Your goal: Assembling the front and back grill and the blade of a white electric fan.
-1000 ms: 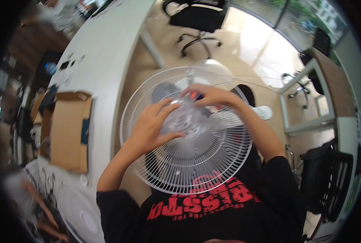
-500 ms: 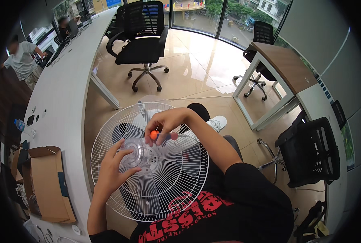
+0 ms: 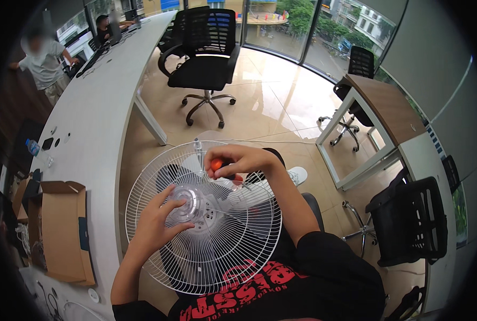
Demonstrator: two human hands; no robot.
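A round white wire fan guard (image 3: 238, 257) lies across my lap, with clear plastic fan blades about its middle. My left hand (image 3: 161, 219) curves its thumb and fingers around the clear round hub (image 3: 191, 200), left of the guard's centre. Over the guard's far part, my right hand (image 3: 238, 161) is closed on a screwdriver (image 3: 217, 164) with an orange-red and dark handle. Part of the handle is hidden by the fingers, and a thin shaft seems to point right. Where the tip ends I cannot make out.
A long white table (image 3: 88, 128) runs along my left, bearing an open cardboard box (image 3: 64, 230) and a plastic bottle (image 3: 33, 147). Black office chairs (image 3: 203, 69) stand ahead and at right, near a brown-topped desk (image 3: 385, 107). Two people are at the far left.
My right hand has lifted slightly away from the hub, up and to the right, with the screwdriver. My left hand stays at the hub. The whole view has shifted a little.
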